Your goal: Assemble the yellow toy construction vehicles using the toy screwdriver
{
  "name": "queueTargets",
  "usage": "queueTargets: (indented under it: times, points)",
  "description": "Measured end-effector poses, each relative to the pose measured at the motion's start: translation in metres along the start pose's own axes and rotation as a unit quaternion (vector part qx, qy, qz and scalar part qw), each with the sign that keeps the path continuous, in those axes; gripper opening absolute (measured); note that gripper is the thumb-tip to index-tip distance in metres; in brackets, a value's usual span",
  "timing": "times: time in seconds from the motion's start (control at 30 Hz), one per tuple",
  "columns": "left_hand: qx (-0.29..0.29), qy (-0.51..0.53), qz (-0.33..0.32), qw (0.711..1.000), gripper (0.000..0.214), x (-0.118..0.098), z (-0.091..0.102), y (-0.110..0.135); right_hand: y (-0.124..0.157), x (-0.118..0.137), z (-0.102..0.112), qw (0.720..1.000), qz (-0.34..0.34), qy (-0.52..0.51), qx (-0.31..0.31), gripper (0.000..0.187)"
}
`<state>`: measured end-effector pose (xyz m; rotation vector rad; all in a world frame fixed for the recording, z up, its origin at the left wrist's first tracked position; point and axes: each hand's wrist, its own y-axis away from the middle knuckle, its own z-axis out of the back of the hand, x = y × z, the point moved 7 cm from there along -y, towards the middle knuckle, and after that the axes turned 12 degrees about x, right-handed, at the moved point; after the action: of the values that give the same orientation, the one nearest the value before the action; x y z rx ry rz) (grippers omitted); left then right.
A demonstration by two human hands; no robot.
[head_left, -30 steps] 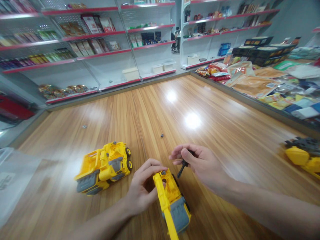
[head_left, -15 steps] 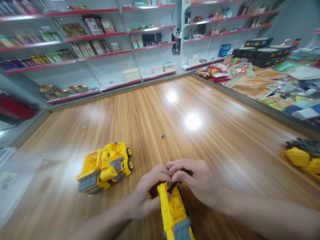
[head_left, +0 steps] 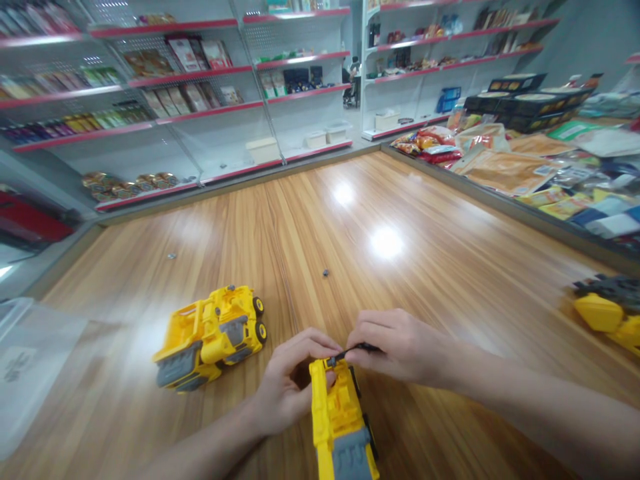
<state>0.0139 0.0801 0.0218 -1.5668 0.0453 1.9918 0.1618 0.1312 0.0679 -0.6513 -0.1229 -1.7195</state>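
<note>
A yellow and grey toy construction vehicle (head_left: 343,427) with a long yellow arm lies close to me at the bottom of the view. My left hand (head_left: 295,373) is closed around its far end, thumb on the near side. My right hand (head_left: 395,343) pinches a thin black tool (head_left: 356,348), whose other end meets a small dark piece at the vehicle's far end. The exact kind of tool does not show. To the left stands a yellow toy dump truck (head_left: 213,340) with grey parts and black wheels.
A small dark part (head_left: 325,273) and a small grey part (head_left: 171,256) lie on the wooden table (head_left: 280,227). Another yellow and black toy (head_left: 603,310) is at the right edge. A clear plastic box (head_left: 37,367) stands at left. Packaged goods (head_left: 505,170) lie beyond the right rim.
My right hand has drawn back slightly to the right and turned, showing more of the black tool. The vehicle has shifted a little left under my left hand.
</note>
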Motion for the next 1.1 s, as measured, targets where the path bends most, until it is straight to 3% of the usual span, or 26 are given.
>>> queueTargets:
  times: [0.3, 0.57, 0.87, 1.1]
  points:
    - [-0.015, -0.014, -0.022, 1.0, 0.026, -0.004, 0.003, 0.0, -0.001, 0.001, -0.013, 1.0, -0.009, -0.003, 0.029, 0.019]
    - [-0.012, -0.025, -0.009, 1.0, 0.027, -0.005, 0.003, 0.0, 0.002, 0.009, -0.017, 0.998, -0.014, 0.057, -0.001, 0.022]
    - [-0.005, -0.023, -0.018, 1.0, 0.031, -0.003, 0.002, 0.001, 0.002, 0.017, -0.01, 0.993, 0.001, 0.113, -0.016, 0.023]
    - [-0.01, -0.034, -0.021, 0.999, 0.03, -0.005, 0.003, 0.0, -0.001, 0.021, -0.014, 0.993, -0.011, 0.117, 0.008, 0.028]
